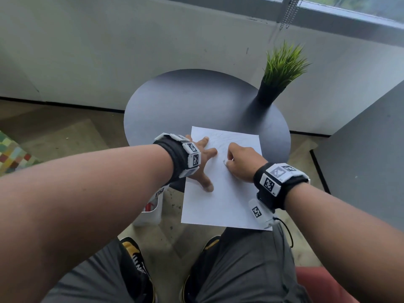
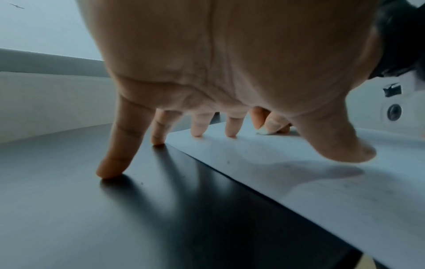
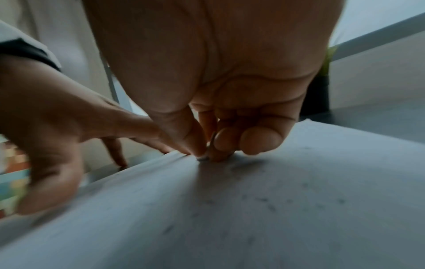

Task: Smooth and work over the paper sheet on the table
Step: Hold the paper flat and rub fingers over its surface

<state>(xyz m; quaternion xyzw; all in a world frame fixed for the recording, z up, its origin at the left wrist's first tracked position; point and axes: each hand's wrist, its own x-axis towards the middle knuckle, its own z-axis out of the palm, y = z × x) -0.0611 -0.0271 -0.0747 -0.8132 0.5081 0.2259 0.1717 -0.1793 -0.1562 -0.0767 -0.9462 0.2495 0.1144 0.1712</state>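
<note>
A white paper sheet (image 1: 223,200) lies on the round dark table (image 1: 185,101), and its near end overhangs the table edge. Faint marks and creases show on its far part. My left hand (image 1: 202,158) is spread flat at the sheet's left edge. Thumb and two fingers press the paper (image 2: 299,172), while the outer two fingertips (image 2: 108,172) stand on the table (image 2: 115,209). My right hand (image 1: 242,162) is curled at mid-sheet, where it pinches a small whitish piece (image 3: 202,158) against the paper (image 3: 276,200). I cannot tell what the piece is.
A black pot of green grass (image 1: 277,73) stands at the table's far right. Below the table's left side is a white bin (image 1: 150,213). A grey panel (image 1: 360,160) rises at the right. My knees and shoes are below the sheet's overhang.
</note>
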